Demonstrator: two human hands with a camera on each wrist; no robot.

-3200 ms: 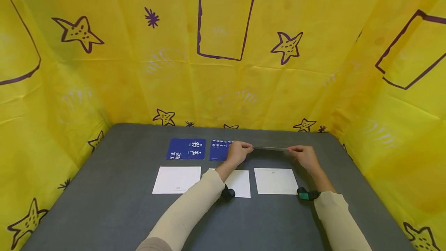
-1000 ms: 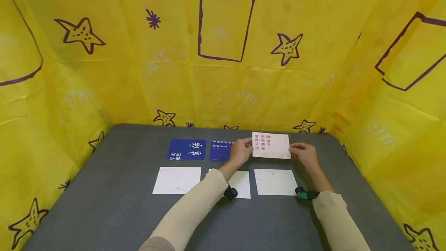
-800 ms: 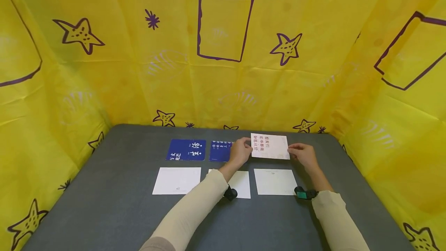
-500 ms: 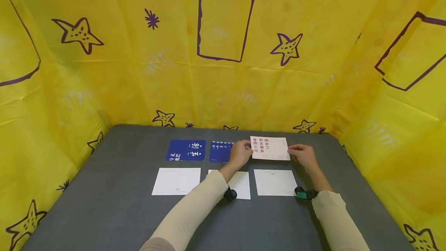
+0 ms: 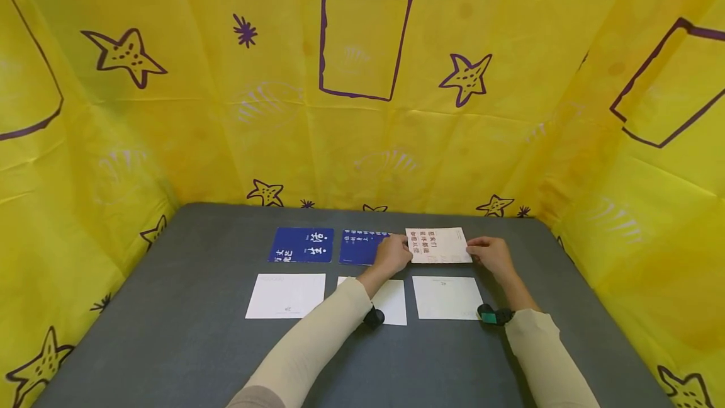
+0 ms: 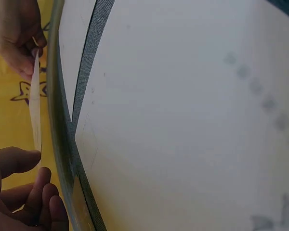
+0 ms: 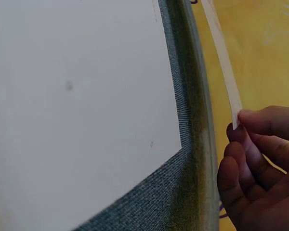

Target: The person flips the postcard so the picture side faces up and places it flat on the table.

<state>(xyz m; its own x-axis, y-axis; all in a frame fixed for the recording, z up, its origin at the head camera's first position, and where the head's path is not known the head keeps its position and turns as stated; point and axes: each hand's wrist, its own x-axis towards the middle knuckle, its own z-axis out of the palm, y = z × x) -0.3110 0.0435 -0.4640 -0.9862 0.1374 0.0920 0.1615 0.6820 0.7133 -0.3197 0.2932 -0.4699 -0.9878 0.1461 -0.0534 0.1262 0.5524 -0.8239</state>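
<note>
A pale card [image 5: 438,245] with red Chinese characters is held by both hands close over the back right of the table. My left hand [image 5: 393,254] pinches its left edge between thumb and fingertips. At the opposite edge, my right hand [image 5: 494,255] has it between thumb and index finger, as the right wrist view shows, where the card [image 7: 226,67] appears as a thin strip. Left of it lies a blue card [image 5: 358,247] with white characters, partly covered by my left hand. Another blue card [image 5: 301,245] lies farther left.
In front is a row of white cards: one at left [image 5: 286,296], one in the middle [image 5: 391,302] partly under my left forearm, one at right [image 5: 446,298]. They lie on a grey table [image 5: 170,332]. A yellow patterned cloth [image 5: 362,137] hangs around its back and sides.
The pale card was seen edge-on first, then tipped up with its printed face showing. Since then it has come down and lies flatter, both hands still holding it.
</note>
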